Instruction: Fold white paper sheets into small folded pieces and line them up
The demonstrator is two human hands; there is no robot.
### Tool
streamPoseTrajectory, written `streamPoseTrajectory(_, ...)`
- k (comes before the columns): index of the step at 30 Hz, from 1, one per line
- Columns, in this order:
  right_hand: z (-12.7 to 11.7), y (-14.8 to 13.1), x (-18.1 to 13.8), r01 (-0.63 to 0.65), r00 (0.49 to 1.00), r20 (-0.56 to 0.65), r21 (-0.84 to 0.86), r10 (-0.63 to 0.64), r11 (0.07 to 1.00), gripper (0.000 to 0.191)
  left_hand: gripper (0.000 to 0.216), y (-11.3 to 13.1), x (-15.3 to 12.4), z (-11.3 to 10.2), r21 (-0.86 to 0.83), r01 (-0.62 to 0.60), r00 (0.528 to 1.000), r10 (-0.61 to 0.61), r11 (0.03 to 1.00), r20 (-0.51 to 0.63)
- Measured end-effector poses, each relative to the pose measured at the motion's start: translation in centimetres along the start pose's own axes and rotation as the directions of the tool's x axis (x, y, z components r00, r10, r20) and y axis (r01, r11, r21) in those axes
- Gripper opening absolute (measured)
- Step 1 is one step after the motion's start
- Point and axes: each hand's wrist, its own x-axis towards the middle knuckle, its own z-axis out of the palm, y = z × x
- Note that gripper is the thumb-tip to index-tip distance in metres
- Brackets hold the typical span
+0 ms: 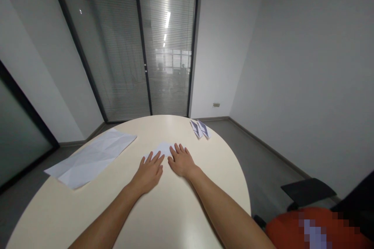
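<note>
My left hand [150, 173] lies flat on the cream table [163, 218], fingers stretched out, fingertips on the near edge of a small white folded paper [164, 148]. My right hand [181, 160] lies flat beside it, fingers spread, also touching that paper at its right side. The two hands sit close together, thumbs nearly meeting. Neither hand grips anything.
A large creased white sheet [92, 156] lies at the table's left. Two small folded paper pieces [200, 128] rest near the far right edge. A black chair armrest [308, 190] and an orange seat [295, 225] stand at the right. Glass doors with blinds [143, 46] are ahead.
</note>
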Motion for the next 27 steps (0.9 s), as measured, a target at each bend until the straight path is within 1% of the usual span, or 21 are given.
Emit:
streamPoseTrajectory(2,0.09,-0.05,-0.07,-0.014,1.000,-0.024,-0.003,0.014,1.000,0.064,0.053,-0.05,0.06,0.06,0.009,0.006,1.000,-0.006,1.000,-0.011)
streamPoseTrajectory(4,0.10,-0.07,-0.16,-0.005,0.999,-0.039,-0.011,0.005,1.000,0.064,0.053,-0.26,0.14,0.22,0.000,-0.029,0.999,0.029,1.000,-0.031)
streamPoseTrajectory(8,-0.22,0.00,-0.35,0.093,0.995,-0.023,-0.010,-0.094,0.996,0.058,0.052,-0.82,0.26,0.50,-0.054,-0.162,0.986,0.160,0.985,-0.037)
streamPoseTrajectory(10,-0.46,0.02,-0.40,0.145,0.989,0.005,0.005,-0.145,0.989,0.056,0.053,-0.93,0.26,0.51,-0.073,-0.181,0.983,0.180,0.981,-0.023)
streamPoseTrajectory(14,-0.65,0.05,-0.36,0.159,0.987,0.035,0.012,-0.159,0.987,0.055,0.055,-0.64,0.21,0.31,-0.061,-0.132,0.991,0.132,0.989,0.007)
streamPoseTrajectory(18,-0.46,0.09,-0.24,0.121,0.992,0.033,0.013,-0.122,0.993,0.056,0.054,-0.16,0.16,0.13,0.002,-0.064,0.998,0.064,0.998,0.017)
streamPoseTrajectory(23,-0.35,0.04,-0.18,0.064,0.997,0.033,0.011,-0.065,0.998,0.060,0.054,-0.08,0.14,0.18,0.074,0.008,1.000,-0.008,0.997,0.001)
streamPoseTrajectory(25,-0.30,0.04,-0.18,0.053,0.998,0.027,0.013,-0.053,0.999,0.061,0.054,-0.23,0.17,0.29,0.082,0.003,1.000,-0.002,0.997,-0.011)
streamPoseTrajectory(27,-0.23,0.07,-0.18,0.049,0.999,0.015,0.017,-0.050,0.999,0.061,0.054,-0.45,0.20,0.42,0.062,-0.042,0.999,0.044,0.997,-0.024)
